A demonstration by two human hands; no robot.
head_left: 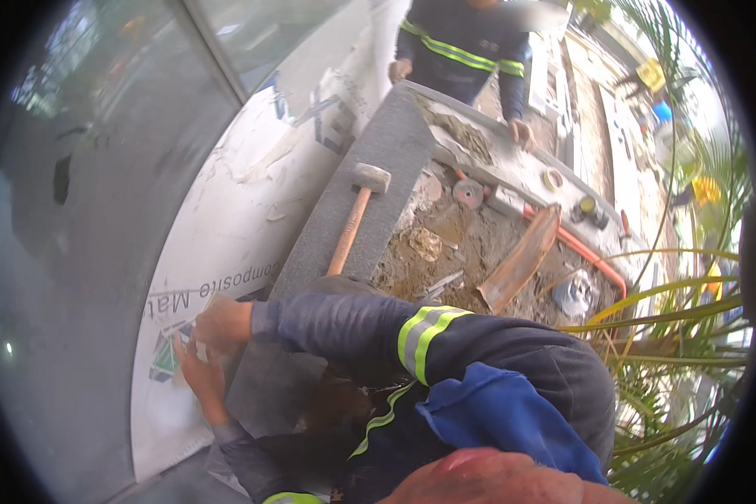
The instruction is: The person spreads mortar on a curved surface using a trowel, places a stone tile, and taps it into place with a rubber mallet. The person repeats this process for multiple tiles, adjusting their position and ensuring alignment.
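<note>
Both my hands are at a white printed protective sheet (pixel 252 181) that covers the lower part of the glass wall. My left hand (pixel 200 375) has its fingers apart, with the tips against the sheet's green and blue print. Just above it, my right hand (pixel 224 325) is closed close to the sheet; a pale edge shows beside it, but what it holds is hidden. A mallet (pixel 357 214) with a grey head and a wooden handle lies on the dark grey stone slab (pixel 403 134), beyond my right forearm.
Another person (pixel 462 50) stands at the slab's far end, one hand on a pale ledge. Wet mortar (pixel 420 260), a wooden board (pixel 521 260), an orange pipe (pixel 580 248) and a tape roll (pixel 552 178) lie right of the slab. Palm leaves (pixel 672 311) hang at the right.
</note>
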